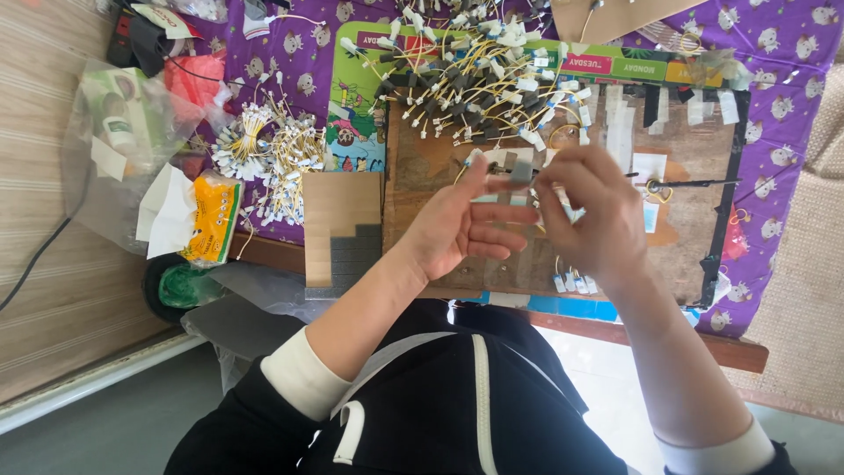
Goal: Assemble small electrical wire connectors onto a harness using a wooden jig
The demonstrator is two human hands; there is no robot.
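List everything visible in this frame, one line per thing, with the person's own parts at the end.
Grey strip: one, grey, held between both hands' fingertips.
Wooden board: one, brown, under the hands.
Loose wire pile: many, yellow wires with white and black ends, beyond the board.
Bundled wires: several bunches, yellow and white, left of the board.
Cardboard piece: one, tan, at the board's left edge.
Tablecloth: one, purple with a white pattern, covering the table.
Yellow packet: one, yellow and orange, at the table's left edge.
Plastic bag: one, clear, far left.
Left hand: one, pinching the strip.
Right hand: one, pinching the strip's other end.
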